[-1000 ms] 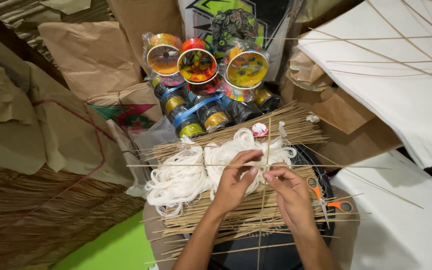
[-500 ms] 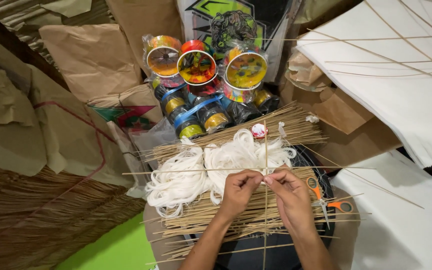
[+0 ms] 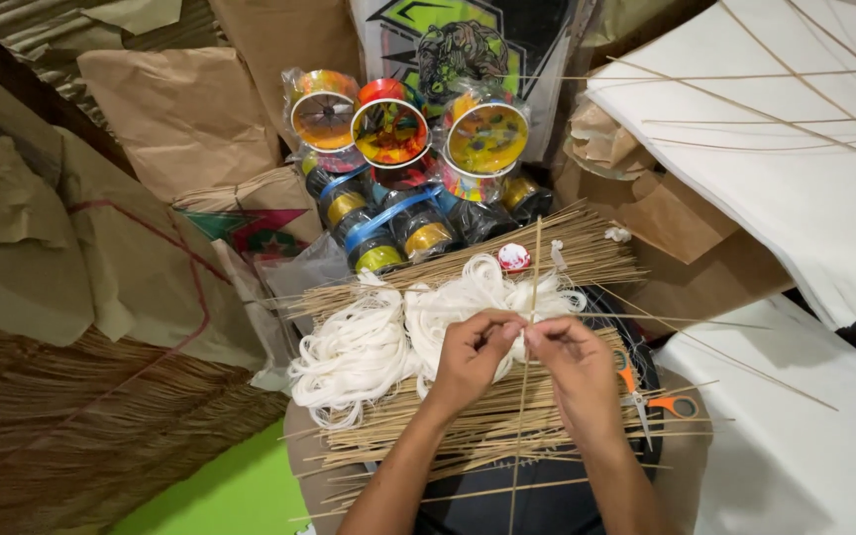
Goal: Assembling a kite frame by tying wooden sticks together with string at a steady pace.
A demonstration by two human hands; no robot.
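At the far left lie crumpled brown paper sheets (image 3: 101, 248), and below them a mat of dry straw (image 3: 81, 416). Moving right, a heap of white string (image 3: 359, 352) rests on a bundle of thin bamboo sticks (image 3: 468, 426) spread across the near middle. Beyond it, further away, stand colourful string spools (image 3: 388, 134) wrapped in clear plastic.

The left hand (image 3: 468, 362) is closed in a pinch, fingertips gripping a single upright stick (image 3: 530, 327) where a horizontal stick (image 3: 646, 319) crosses it. The right hand (image 3: 572, 362) meets it at the same spot, fingers pinched together on what seems to be a fine thread at the crossing; the thread itself is too thin to make out. The crossing sits just over the string heap, near the middle of the scene.

To do this binding well, I judge the left pinch should hold the two sticks square and unmoving while the right draws each turn tight and close to the last, so the joint does not slip.

Right of the hands lie orange-handled scissors (image 3: 661, 401), and further right white paper sheets (image 3: 775, 168) with sticks laid on them
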